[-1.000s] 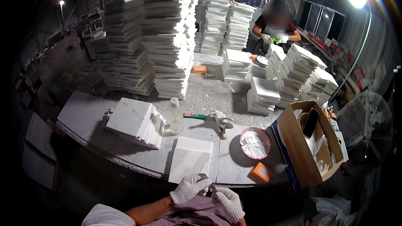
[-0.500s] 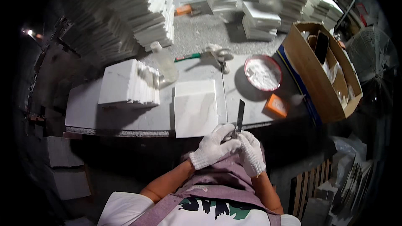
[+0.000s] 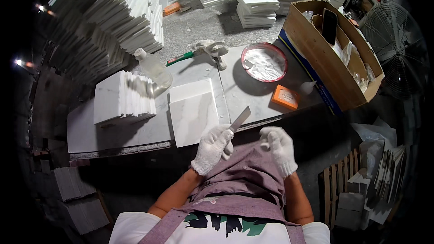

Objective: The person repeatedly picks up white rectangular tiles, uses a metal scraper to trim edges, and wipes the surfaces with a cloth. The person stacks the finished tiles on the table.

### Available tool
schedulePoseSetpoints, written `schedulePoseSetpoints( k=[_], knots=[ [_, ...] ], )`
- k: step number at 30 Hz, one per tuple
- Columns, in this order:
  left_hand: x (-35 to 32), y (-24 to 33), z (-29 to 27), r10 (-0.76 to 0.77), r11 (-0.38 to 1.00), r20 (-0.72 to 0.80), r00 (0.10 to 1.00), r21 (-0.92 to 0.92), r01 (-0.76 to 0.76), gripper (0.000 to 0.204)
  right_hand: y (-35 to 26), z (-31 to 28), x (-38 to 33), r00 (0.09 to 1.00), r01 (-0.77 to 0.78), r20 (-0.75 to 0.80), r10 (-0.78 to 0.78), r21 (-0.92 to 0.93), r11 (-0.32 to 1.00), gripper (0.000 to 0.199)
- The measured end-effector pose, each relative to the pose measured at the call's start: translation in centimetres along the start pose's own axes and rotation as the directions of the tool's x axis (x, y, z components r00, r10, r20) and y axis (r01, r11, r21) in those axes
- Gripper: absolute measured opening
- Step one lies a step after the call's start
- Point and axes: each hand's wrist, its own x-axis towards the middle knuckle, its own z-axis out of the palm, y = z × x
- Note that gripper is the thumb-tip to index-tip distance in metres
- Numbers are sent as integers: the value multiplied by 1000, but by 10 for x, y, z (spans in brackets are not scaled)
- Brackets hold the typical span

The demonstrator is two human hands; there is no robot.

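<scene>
My left hand (image 3: 213, 148), in a white knit glove, is closed on a flat metal blade (image 3: 240, 118) with a slanted tip. The blade points up and to the right, over the bench's front edge. Apart from it, my right hand (image 3: 278, 150), gloved alike, has its fingers curled in; whether anything small is inside is hidden. Just beyond my left hand lie two white marble tiles (image 3: 194, 117), one partly over the other, the upper one reaching the bench edge. A red-rimmed bowl of white paste (image 3: 266, 63) and a small orange box (image 3: 285, 97) sit past my right hand.
On the bench (image 3: 160, 140) stand a row of upright tiles (image 3: 122, 97), a clear bottle (image 3: 153, 70) and a green-handled tool (image 3: 181, 58). Tile stacks (image 3: 257, 7) rise behind. At the right are a cardboard box (image 3: 332, 54) holding a phone, and a fan (image 3: 393, 47).
My hands were together around the blade; now they are apart. My right hand has let go and moved right, while my left keeps the blade, now tilted further right. The view has shifted.
</scene>
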Motion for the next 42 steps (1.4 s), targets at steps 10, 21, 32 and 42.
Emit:
schedulePoseSetpoints(
  k=[10,21,32,42],
  knots=[
    [-3,-31,9,-180,964,177,968,-166,210,32,-61,29,131,866,348,198,-460,-898,268,45],
    [-15,-39,10,-220,969,166,961,-78,235,39,-66,38,210,783,390,362,-505,-919,-54,8],
    [41,-44,46,-260,949,90,961,-158,272,29,-1,-5,67,822,309,-466,-327,-118,944,19],
    [84,-65,56,-223,966,-118,968,-162,203,30,59,-6,48,884,129,-414,-217,-229,965,27]
  ],
)
